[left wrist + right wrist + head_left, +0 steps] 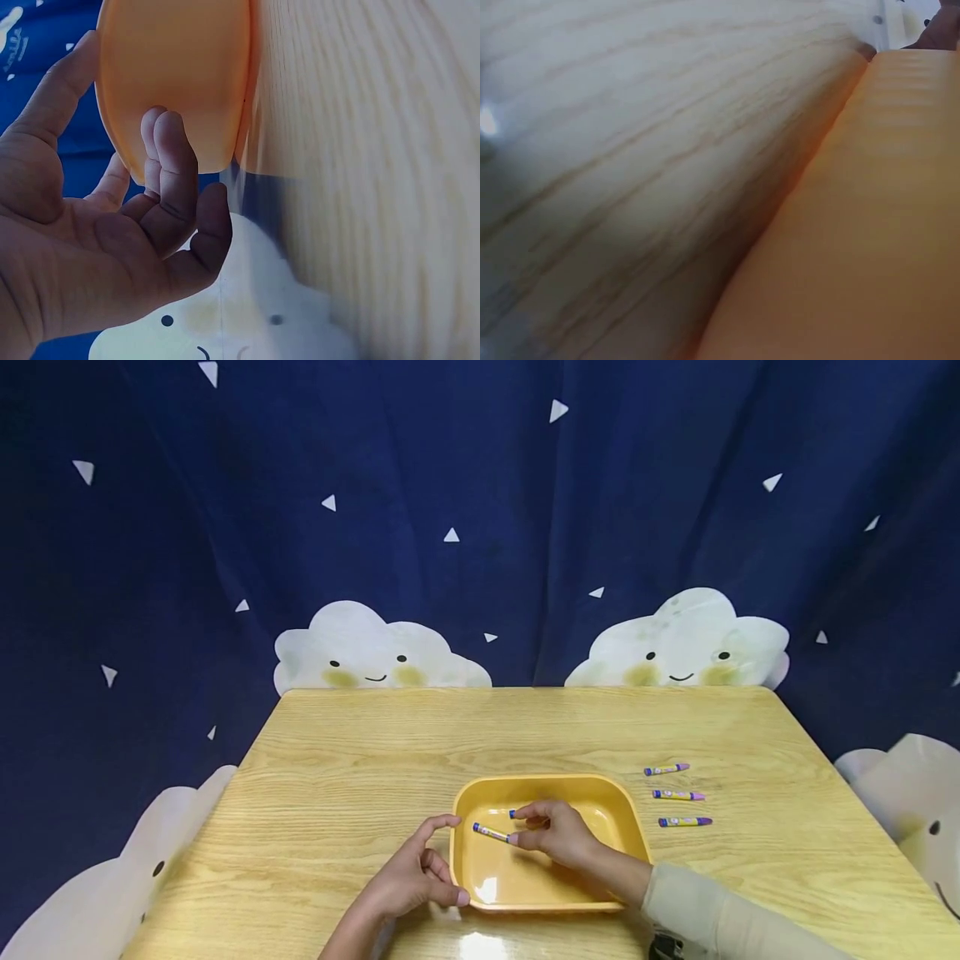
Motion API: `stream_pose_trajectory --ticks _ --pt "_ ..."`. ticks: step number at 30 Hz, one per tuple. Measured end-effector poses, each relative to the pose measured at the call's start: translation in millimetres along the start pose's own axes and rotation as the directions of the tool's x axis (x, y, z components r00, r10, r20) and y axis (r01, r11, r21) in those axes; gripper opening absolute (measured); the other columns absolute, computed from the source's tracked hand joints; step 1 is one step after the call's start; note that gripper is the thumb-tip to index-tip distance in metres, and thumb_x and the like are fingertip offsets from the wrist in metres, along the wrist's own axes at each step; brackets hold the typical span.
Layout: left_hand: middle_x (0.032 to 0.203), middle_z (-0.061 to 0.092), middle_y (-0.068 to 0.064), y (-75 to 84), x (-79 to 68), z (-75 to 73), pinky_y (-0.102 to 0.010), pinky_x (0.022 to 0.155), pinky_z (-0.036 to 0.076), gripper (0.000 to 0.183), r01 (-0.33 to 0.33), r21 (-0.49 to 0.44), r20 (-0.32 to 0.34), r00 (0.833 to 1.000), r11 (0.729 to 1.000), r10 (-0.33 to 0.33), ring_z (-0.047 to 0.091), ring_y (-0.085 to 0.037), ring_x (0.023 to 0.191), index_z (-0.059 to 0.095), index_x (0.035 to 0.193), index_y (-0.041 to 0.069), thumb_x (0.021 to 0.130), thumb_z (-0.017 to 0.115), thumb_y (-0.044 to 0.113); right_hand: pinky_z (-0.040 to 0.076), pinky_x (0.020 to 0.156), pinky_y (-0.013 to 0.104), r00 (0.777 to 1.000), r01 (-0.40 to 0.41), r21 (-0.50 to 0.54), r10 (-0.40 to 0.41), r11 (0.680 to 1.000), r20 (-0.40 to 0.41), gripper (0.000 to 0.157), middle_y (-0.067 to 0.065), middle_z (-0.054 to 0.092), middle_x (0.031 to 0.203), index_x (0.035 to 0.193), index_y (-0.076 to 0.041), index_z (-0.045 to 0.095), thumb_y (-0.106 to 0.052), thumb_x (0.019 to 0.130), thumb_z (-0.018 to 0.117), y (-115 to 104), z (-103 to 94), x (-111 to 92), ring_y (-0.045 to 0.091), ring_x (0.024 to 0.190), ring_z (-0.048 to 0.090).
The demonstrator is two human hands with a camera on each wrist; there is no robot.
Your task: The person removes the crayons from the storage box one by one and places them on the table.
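A yellow-orange plastic tray [551,907] sits on the wooden table. My left hand [408,877] is at its left side, index fingertip on the left rim and thumb at the near left corner; its other fingers curl loosely outside the wall. Over the tray floor, my right hand [558,835] reaches in with bent fingers. A crayon [491,832] with a blue end lies there, its other end meeting the thumb. Another crayon's blue end [512,814] shows beside the index fingertip, the rest hidden. Whether the fingers pinch it cannot be told.
Right of the tray, three crayons lie in a column: a top one [666,769], a pink-tipped one [678,795] and a purple one [685,822]. A dark blue curtain [510,460] with white triangles and clouds hangs behind the table [337,777].
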State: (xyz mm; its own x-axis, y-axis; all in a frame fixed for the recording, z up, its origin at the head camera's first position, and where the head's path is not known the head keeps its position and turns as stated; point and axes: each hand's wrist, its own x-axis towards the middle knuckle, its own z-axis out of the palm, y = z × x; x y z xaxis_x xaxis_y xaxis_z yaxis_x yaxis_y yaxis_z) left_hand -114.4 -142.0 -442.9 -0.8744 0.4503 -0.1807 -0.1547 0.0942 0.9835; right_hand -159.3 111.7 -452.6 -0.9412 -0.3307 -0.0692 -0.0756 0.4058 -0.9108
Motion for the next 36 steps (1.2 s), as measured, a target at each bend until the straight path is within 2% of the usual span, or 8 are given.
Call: stream_pose_trajectory --ticks 9,16,24,27,31,36 --pt "0.073 0.058 -0.015 0.5 0.2 -0.2 -0.022 0.052 0.043 0.094 0.004 0.015 0.000 1.000 1.000 -0.004 0.055 -0.016 0.058 0.029 0.141 0.010 0.063 0.081 -0.004 0.045 0.076 0.036 0.999 0.033 -0.162 -0.033 0.986 0.001 0.028 0.002 0.061 0.092 0.097 -0.002 0.070 -0.013 0.072 0.079 5.8 7.6 6.6 0.020 0.087 0.054" --pt "0.073 0.058 -0.014 -0.2 1.5 0.8 -0.022 0.053 0.043 0.093 -0.001 0.015 0.005 1.000 1.000 0.001 0.054 -0.016 0.058 0.030 0.140 0.008 0.063 0.082 -0.002 0.043 0.068 0.029 0.995 0.090 -0.305 -0.096 0.948 -0.007 0.020 -0.003 0.058 0.086 0.088 -0.007 0.075 -0.012 0.070 0.081 6.7 7.9 2.8 0.016 0.080 0.052" --pt "0.074 0.058 -0.014 1.2 -0.7 0.9 -0.024 0.053 0.043 0.093 0.010 0.021 -0.001 1.000 1.000 -0.010 0.055 -0.017 0.059 0.030 0.140 0.008 0.064 0.082 -0.001 0.043 0.064 0.033 0.996 0.078 -0.429 -0.086 0.900 0.001 0.009 -0.007 0.059 0.089 0.081 -0.019 0.076 -0.019 0.072 0.080 7.5 7.9 4.2 0.016 0.084 0.054" --pt "0.074 0.058 -0.014 1.5 -1.0 0.8 -0.024 0.053 0.044 0.093 0.012 0.019 -0.002 1.000 1.000 -0.012 0.055 -0.017 0.059 0.030 0.140 0.009 0.064 0.082 -0.001 0.041 0.060 0.032 0.996 0.079 -0.441 -0.087 0.894 0.002 0.005 -0.007 0.055 0.085 0.076 -0.020 0.075 -0.018 0.073 0.079 7.1 7.2 4.7 0.014 0.079 0.051" --pt "0.074 0.059 -0.014 0.6 -0.2 1.2 -0.023 0.053 0.043 0.092 0.007 0.018 -0.004 1.000 1.000 -0.007 0.055 -0.017 0.059 0.031 0.140 0.009 0.063 0.082 -0.001 0.040 0.061 0.031 0.996 0.082 -0.391 -0.087 0.917 0.005 0.006 -0.006 0.051 0.080 0.074 -0.018 0.072 -0.014 0.075 0.077 9.2 5.8 5.8 0.012 0.075 0.047" --pt "0.073 0.059 -0.014 -0.5 -0.3 0.9 -0.023 0.053 0.043 0.092 0.004 0.014 0.000 1.000 1.000 -0.004 0.055 -0.017 0.059 0.031 0.139 0.009 0.064 0.082 -0.001 0.039 0.062 0.028 0.985 0.161 -0.322 -0.171 0.933 0.000 0.008 -0.006 0.051 0.079 0.073 -0.014 0.071 -0.008 0.076 0.075 9.8 2.8 7.4 0.011 0.072 0.045"
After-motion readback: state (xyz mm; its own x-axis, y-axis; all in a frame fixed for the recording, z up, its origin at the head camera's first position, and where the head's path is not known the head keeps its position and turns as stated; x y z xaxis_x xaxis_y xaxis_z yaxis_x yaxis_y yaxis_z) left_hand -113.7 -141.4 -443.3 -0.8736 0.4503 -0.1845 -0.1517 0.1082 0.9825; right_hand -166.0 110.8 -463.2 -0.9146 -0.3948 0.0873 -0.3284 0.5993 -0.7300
